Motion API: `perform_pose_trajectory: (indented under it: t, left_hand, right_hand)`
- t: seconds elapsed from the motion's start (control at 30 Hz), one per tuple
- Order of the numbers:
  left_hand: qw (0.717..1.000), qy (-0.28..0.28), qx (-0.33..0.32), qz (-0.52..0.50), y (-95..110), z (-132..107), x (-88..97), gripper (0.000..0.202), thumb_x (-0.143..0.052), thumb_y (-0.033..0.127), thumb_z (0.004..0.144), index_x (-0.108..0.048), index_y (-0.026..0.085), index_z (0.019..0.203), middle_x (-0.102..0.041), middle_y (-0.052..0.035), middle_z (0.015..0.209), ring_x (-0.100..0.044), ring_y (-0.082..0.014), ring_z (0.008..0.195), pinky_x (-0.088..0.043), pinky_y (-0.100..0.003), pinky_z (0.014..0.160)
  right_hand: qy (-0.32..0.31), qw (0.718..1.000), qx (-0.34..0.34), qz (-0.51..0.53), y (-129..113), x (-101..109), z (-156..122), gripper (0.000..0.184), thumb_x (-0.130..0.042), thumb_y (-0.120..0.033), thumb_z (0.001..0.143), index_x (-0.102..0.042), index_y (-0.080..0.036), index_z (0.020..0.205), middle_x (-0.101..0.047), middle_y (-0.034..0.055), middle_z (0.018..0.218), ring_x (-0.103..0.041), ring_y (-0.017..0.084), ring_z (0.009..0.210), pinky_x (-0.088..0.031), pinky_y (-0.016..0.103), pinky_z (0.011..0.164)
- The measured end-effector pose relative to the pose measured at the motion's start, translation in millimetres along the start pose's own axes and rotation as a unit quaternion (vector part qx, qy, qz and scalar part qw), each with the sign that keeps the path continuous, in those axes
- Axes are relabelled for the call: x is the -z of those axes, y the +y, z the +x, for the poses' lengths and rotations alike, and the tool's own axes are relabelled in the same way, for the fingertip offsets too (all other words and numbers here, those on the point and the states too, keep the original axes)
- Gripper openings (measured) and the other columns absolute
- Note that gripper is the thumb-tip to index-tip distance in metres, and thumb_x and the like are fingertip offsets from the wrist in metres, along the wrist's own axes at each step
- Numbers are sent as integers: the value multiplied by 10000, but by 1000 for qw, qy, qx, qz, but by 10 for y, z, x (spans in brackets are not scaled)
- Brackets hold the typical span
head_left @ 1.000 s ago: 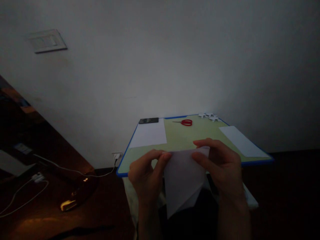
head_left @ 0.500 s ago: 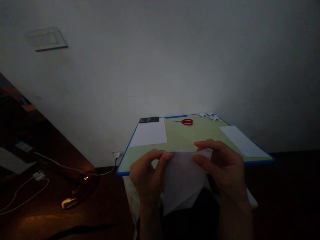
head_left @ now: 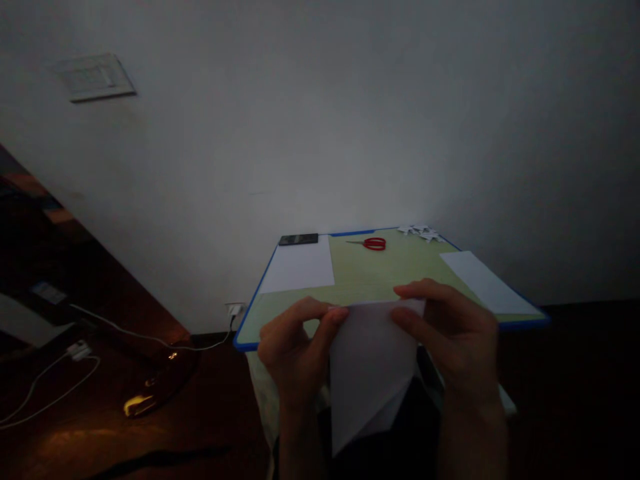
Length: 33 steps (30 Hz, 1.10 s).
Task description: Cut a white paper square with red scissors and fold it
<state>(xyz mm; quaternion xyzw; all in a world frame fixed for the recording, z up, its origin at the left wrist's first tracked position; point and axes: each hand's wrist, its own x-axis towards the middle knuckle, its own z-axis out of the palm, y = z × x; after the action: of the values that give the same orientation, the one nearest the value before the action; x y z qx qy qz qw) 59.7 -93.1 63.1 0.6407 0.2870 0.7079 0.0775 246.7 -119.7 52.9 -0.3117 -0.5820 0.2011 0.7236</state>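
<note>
I hold a folded white sheet of paper (head_left: pixel 367 367) up in front of me, its pointed end hanging down. My left hand (head_left: pixel 295 347) pinches its upper left corner between thumb and fingers. At the upper right corner my right hand (head_left: pixel 450 337) grips the top edge the same way. Both hands hover over the near edge of a small green table with a blue rim (head_left: pixel 365 277).
On the table lie a white sheet (head_left: pixel 299 265) at the left, another white sheet (head_left: pixel 485 283) at the right, red scissors (head_left: pixel 373 244), a black phone (head_left: pixel 298 239) and several small paper cut-outs (head_left: pixel 420 232) at the back. A white wall stands behind; cables (head_left: pixel 75 353) lie on dark furniture at left.
The paper has shifted slightly in my hands and its lower point hangs a little lower. My hands stay at the same corners.
</note>
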Motion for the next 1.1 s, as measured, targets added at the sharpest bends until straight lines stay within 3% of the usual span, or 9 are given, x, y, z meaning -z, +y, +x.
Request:
perform_pose_trajectory:
  t: [0.23, 0.7, 0.93, 1.1]
  left_hand:
    - [1000, 3, 13, -21, 4, -17, -7, 124, -861, 242, 866, -785, 247, 768, -774, 56, 655, -709, -102, 549, -563, -195, 534]
    - [1000, -2, -1, 20, 46, 5, 15, 148, -812, 291, 928, -796, 240, 789, -783, 47, 667, -713, -104, 547, -560, -201, 541]
    - [999, -43, -28, 7, 52, 18, 33, 134, -796, 332, 948, -799, 245, 847, -822, 40, 747, -769, -112, 632, -608, -201, 615]
    - [997, -65, -41, 3, 10, 21, 57, 99, -850, 325, 896, -797, 252, 855, -817, 46, 742, -762, -122, 612, -625, -224, 621]
  right_hand:
    - [40, 999, 23, -8, 24, -4, -2, 305, -884, -172, 824, -823, -371, 1048, -809, -15, 942, -750, 211, 870, -619, 348, 758]
    - [28, 999, 18, 6, -5, 5, -22, 298, -902, -183, 805, -821, -364, 1028, -792, 0, 926, -735, 226, 866, -605, 369, 760]
    - [27, 999, 39, -9, 7, 12, 1, 294, -872, -149, 816, -816, -337, 1035, -774, -8, 873, -711, 205, 800, -573, 333, 678]
    - [30, 998, 47, -5, 8, 18, -11, 306, -853, -124, 822, -818, -331, 1044, -773, -17, 886, -710, 200, 813, -568, 338, 710]
